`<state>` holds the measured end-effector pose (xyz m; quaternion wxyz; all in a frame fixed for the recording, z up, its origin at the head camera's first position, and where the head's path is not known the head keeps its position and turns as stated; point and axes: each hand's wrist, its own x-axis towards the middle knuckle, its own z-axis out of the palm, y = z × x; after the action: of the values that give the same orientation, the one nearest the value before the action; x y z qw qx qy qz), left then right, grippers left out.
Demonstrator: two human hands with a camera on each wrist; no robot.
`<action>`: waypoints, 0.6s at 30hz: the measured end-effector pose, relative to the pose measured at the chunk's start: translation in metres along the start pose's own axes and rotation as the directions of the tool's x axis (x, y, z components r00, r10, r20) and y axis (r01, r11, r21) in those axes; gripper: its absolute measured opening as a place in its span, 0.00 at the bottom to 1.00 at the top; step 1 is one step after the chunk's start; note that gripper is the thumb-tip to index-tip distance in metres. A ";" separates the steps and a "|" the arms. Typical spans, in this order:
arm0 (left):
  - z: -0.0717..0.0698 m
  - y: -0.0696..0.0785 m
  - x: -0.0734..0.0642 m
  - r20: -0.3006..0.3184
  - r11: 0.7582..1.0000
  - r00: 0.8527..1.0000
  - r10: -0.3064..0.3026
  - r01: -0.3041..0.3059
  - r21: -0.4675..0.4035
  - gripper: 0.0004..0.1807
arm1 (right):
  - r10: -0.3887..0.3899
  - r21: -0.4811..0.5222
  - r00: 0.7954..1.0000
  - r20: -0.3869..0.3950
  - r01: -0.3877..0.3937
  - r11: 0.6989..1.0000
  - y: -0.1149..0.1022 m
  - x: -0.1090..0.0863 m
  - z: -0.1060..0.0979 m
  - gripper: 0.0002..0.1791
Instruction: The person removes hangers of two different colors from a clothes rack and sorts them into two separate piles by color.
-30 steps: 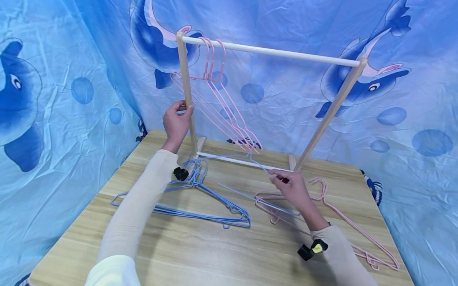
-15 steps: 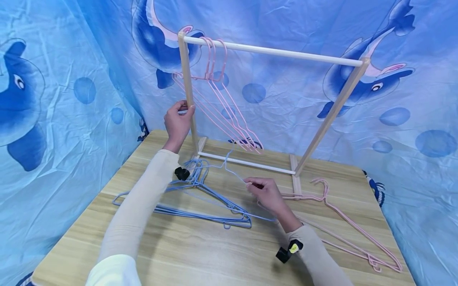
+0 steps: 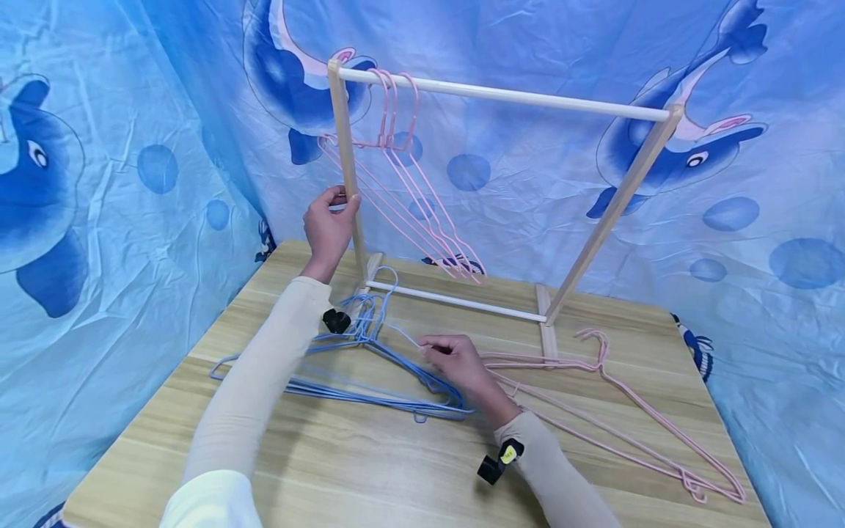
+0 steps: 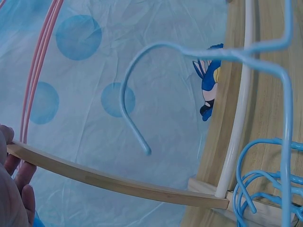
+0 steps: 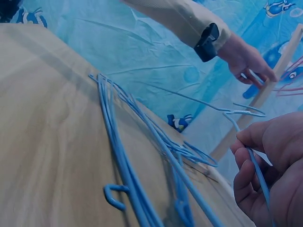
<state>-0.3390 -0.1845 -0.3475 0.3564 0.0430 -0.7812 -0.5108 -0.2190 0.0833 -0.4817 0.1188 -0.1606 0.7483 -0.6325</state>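
My left hand (image 3: 328,226) grips the left wooden post (image 3: 342,132) of a small hanging rack, thumb on its front side. In the right wrist view my right hand (image 5: 274,165) pinches a blue clothes hanger (image 5: 230,120) by one shoulder. That hanger's hook (image 4: 125,90) curves through the air in the left wrist view. Right beneath it lies a pile of blue hangers (image 5: 113,142) on the table, with the held hanger's lower bar close over them. Three pink hangers (image 3: 415,110) hang at the left end of the rack's white top bar (image 3: 515,95).
More pink hangers (image 3: 605,348) lie on the right of the wooden table (image 3: 396,477). The rack's right post (image 3: 610,213) and white lower bar (image 3: 455,300) stand behind the hands. A blue curtain (image 3: 528,44) with dolphin prints encloses the table.
My right hand has moved left and slightly down with the blue hanger, from near the pink hangers to over the blue pile. The left hand has stayed on the post.
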 end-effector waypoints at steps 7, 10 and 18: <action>0.000 0.000 -0.001 0.006 1.000 1.000 -0.001 0.001 -0.005 0.18 | 0.008 0.052 1.000 0.000 -0.008 0.999 0.009 0.004 0.013 0.14; 0.000 0.000 -0.001 0.005 1.000 1.000 0.001 -0.001 -0.009 0.18 | -0.017 0.001 1.000 -0.023 0.017 1.000 0.014 0.006 0.017 0.13; 0.000 0.000 -0.001 0.004 1.000 1.000 0.000 0.000 -0.010 0.18 | -0.185 -0.292 0.981 -0.061 0.159 0.943 0.026 0.013 0.026 0.10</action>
<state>-0.3383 -0.1844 -0.3484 0.3550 0.0400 -0.7793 -0.5148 -0.2239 0.0586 -0.5113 0.0058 -0.2130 0.8194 -0.5322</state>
